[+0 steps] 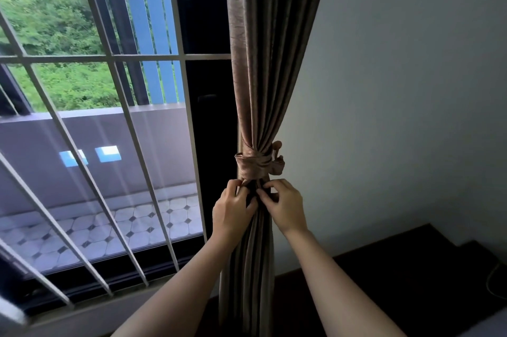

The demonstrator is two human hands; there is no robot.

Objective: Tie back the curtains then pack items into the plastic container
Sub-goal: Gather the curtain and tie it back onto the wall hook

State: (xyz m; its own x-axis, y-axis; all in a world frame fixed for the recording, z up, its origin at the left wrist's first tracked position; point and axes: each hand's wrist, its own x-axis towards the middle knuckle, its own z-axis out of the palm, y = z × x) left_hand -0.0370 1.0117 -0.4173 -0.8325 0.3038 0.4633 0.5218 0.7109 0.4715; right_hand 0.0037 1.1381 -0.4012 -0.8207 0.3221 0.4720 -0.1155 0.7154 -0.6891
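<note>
The curtain hangs in the middle of my view, between the window on the left and the bare wall on the right. It is brown and pulled together into one thick bunch. A tie band of the same shiny cloth goes around the bunch and squeezes it thin there. On the right side of the band I see a small round knob sticking out next to the wall; I cannot tell how the band hooks onto it. Both hands are up at the curtain, just under the band. The left hand has its fingers bent and grips the folds on the left side of the bunch. The right hand pinches a fold with its thumb and first finger, and its other fingers are curled too. The two hands are very close together. Below them the curtain falls straight down between the two arms. White bars cross the window, and through the glass I see a tiled balcony floor and green trees. A dark piece of furniture sits low on the right, with a thin cable at the edge of my view.
</note>
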